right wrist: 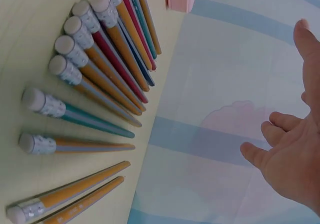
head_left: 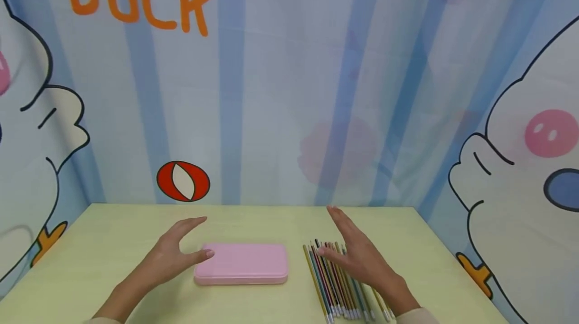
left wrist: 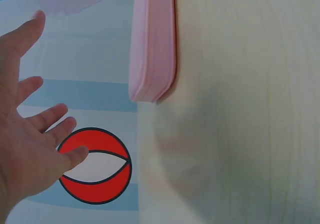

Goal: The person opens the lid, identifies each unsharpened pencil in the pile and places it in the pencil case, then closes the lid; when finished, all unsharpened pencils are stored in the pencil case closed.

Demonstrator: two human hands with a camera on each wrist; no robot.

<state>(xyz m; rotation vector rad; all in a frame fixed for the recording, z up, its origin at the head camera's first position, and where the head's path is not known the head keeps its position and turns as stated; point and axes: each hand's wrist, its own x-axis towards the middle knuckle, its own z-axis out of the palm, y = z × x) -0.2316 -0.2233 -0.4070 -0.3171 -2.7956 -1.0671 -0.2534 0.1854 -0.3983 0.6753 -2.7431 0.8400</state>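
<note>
A closed pink pencil case [head_left: 244, 262] lies flat on the table; its end also shows in the left wrist view. My left hand [head_left: 169, 253] hovers by its left end, fingers spread and thumb overlapping the lid's corner in the head view. To the right of the case lies a row of pencils [head_left: 332, 284] in yellow, teal, red and dark colours, their white eraser ends [right wrist: 65, 66] towards me. Above the pencils hangs my right hand [head_left: 362, 253], fingers apart and thumb out, partly covering them. Both hands hold nothing.
The pale yellow table [head_left: 135, 223] ends at a light blue striped curtain [head_left: 280, 88] with cartoon ducks and orange letters. Similar curtain stands on both sides. A few pencils [right wrist: 90, 199] lie apart from the main row.
</note>
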